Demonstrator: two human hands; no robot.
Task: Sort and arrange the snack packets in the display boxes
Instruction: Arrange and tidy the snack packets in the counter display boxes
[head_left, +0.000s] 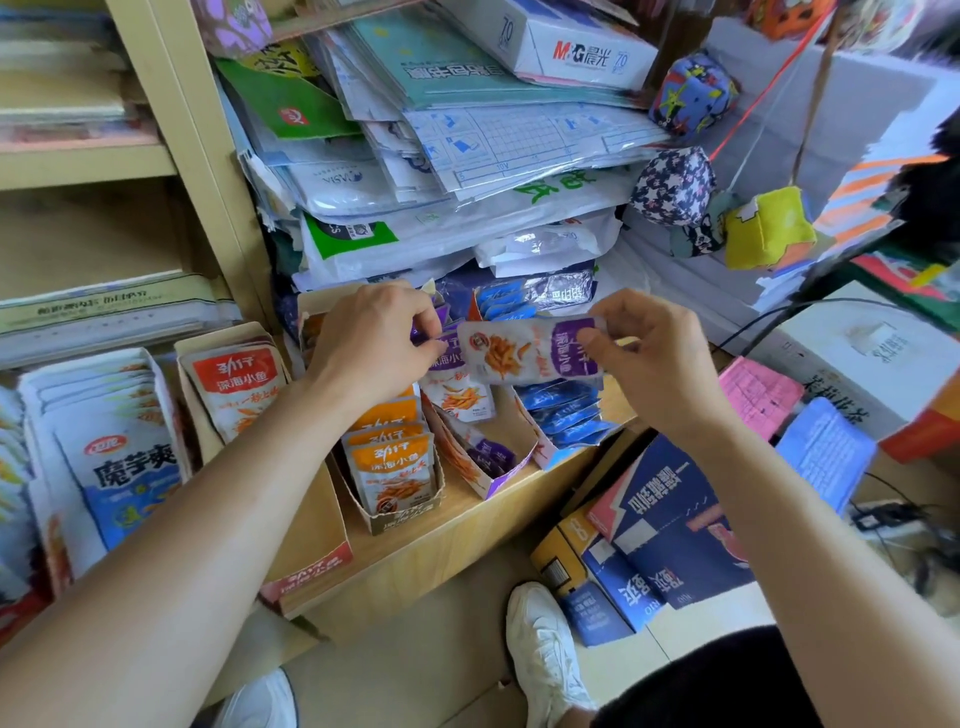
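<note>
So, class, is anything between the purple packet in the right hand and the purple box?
Nothing visible: the purple packet, held by the right hand, hangs above the purple box; the left hand pinches packets at its rear.

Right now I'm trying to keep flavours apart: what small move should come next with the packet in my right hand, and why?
Probably lower the purple packet, pinched by the right hand, into the purple box beside the standing purple packets the left hand holds. Its colour matches them, not the orange packets or blue packets in neighbouring boxes.
</note>
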